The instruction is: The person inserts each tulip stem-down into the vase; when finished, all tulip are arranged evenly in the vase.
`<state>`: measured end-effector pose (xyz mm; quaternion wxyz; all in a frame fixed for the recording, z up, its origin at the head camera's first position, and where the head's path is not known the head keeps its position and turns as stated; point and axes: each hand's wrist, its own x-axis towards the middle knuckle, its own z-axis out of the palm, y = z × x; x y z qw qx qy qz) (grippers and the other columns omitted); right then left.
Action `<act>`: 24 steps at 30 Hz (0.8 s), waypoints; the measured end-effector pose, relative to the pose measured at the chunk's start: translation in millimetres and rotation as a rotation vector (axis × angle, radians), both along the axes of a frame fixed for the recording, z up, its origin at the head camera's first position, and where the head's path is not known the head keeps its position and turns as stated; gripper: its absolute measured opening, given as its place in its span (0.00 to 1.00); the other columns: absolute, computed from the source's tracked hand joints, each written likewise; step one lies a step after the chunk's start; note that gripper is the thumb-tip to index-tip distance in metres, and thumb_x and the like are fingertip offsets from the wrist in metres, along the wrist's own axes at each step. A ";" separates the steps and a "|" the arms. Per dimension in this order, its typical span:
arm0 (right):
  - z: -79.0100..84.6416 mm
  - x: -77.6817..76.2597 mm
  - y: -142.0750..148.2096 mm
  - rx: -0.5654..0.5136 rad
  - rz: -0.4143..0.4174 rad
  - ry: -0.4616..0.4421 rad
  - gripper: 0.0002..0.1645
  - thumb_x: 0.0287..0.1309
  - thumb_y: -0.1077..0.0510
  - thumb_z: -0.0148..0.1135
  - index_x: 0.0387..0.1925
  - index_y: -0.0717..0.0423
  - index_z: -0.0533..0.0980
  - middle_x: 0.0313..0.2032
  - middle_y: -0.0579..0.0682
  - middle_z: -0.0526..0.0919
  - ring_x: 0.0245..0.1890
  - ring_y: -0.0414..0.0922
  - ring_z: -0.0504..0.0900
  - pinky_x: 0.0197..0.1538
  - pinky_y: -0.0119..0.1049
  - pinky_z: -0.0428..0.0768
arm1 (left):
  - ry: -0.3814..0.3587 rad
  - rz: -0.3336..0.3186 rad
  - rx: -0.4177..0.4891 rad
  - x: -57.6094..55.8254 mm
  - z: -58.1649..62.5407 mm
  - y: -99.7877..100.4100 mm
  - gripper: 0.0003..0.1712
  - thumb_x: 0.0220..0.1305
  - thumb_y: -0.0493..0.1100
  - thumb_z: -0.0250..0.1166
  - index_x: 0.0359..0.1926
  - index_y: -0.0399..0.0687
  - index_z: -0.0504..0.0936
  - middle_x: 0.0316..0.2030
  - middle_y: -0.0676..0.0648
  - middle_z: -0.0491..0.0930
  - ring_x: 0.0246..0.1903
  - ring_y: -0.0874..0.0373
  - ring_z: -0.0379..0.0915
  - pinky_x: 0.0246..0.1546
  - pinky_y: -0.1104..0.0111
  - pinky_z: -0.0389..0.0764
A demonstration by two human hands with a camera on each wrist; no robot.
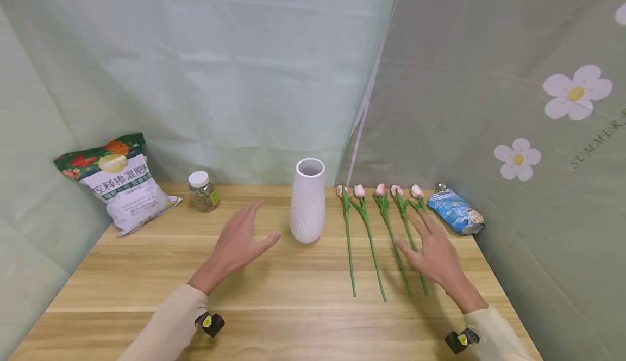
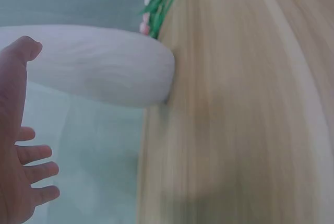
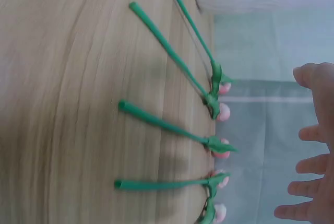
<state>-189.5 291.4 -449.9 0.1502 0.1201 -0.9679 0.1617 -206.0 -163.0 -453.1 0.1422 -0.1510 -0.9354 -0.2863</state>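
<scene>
A white ribbed vase (image 1: 307, 203) stands upright on the wooden table. To its right, several pink artificial tulips (image 1: 361, 191) lie side by side, green stems toward the front. My left hand (image 1: 239, 240) hovers left of the vase, fingers spread and thumb toward it, touching nothing. In the left wrist view the vase (image 2: 104, 65) appears beyond the thumb. Over the rightmost stems my right hand (image 1: 432, 249) is held with fingers apart, holding nothing. The right wrist view shows that hand (image 3: 318, 145) above the table, apart from the tulips (image 3: 214, 143).
A fertilizer bag (image 1: 122, 184) leans at the back left, beside a clear jar (image 1: 204, 192) with a white lid. At the back right lies a blue packet (image 1: 456, 211) with a clip. Fabric curtains (image 1: 244, 78) enclose the table (image 1: 293, 317).
</scene>
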 end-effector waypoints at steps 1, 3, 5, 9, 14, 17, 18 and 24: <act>0.3 0.3 3.0 -0.005 -0.004 0.003 0.46 0.65 0.37 0.64 0.75 0.55 0.65 0.74 0.67 0.60 0.71 0.70 0.61 0.59 0.75 0.73 | -0.014 -0.001 0.023 -1.6 1.7 3.1 0.53 0.61 0.66 0.69 0.75 0.39 0.62 0.70 0.34 0.68 0.69 0.36 0.64 0.69 0.41 0.69; 1.4 0.4 9.3 -0.030 -0.011 0.006 0.45 0.65 0.38 0.65 0.75 0.56 0.65 0.73 0.68 0.62 0.70 0.70 0.63 0.57 0.76 0.73 | -0.053 -0.002 0.074 -4.0 5.3 9.4 0.54 0.61 0.67 0.69 0.76 0.40 0.61 0.71 0.34 0.67 0.70 0.36 0.64 0.68 0.40 0.69; 2.5 0.3 15.8 -0.055 -0.026 0.002 0.44 0.66 0.39 0.65 0.74 0.58 0.66 0.73 0.68 0.63 0.69 0.71 0.65 0.57 0.76 0.72 | -0.089 -0.005 0.126 -6.6 8.4 15.5 0.55 0.60 0.67 0.69 0.76 0.40 0.60 0.71 0.34 0.66 0.70 0.36 0.63 0.68 0.39 0.69; 4.0 -1.3 29.5 -0.113 -0.054 -0.028 0.41 0.67 0.43 0.64 0.71 0.63 0.68 0.70 0.70 0.66 0.67 0.74 0.65 0.59 0.77 0.70 | -0.130 -0.020 0.224 -11.5 13.7 26.6 0.55 0.59 0.67 0.71 0.76 0.42 0.60 0.70 0.34 0.68 0.69 0.37 0.64 0.68 0.39 0.70; -1.1 -8.0 46.4 -0.143 -0.088 -0.041 0.38 0.68 0.46 0.64 0.70 0.64 0.69 0.68 0.72 0.69 0.66 0.73 0.67 0.62 0.73 0.70 | -0.136 -0.045 0.305 -19.9 15.4 38.4 0.56 0.57 0.67 0.73 0.76 0.43 0.60 0.70 0.38 0.69 0.69 0.40 0.66 0.66 0.39 0.71; -7.2 -11.2 54.5 -0.155 -0.107 -0.034 0.37 0.68 0.46 0.65 0.68 0.65 0.70 0.66 0.72 0.71 0.64 0.72 0.69 0.61 0.71 0.71 | -0.138 -0.063 0.337 -24.6 15.1 44.8 0.57 0.56 0.66 0.74 0.76 0.43 0.60 0.71 0.40 0.68 0.69 0.41 0.66 0.67 0.41 0.71; -9.4 -12.1 56.9 -0.159 -0.112 -0.030 0.37 0.67 0.46 0.65 0.68 0.65 0.70 0.65 0.72 0.72 0.63 0.72 0.71 0.60 0.70 0.73 | -0.139 -0.071 0.349 -26.2 14.8 46.9 0.57 0.56 0.65 0.74 0.76 0.43 0.60 0.71 0.40 0.67 0.69 0.42 0.66 0.67 0.41 0.71; -20.5 -18.1 66.2 -0.226 -0.132 -0.068 0.37 0.68 0.46 0.65 0.68 0.65 0.71 0.63 0.72 0.74 0.58 0.69 0.77 0.51 0.65 0.82 | -0.133 -0.126 0.436 -35.8 14.1 58.7 0.53 0.56 0.61 0.77 0.75 0.45 0.63 0.70 0.42 0.69 0.68 0.42 0.67 0.69 0.45 0.72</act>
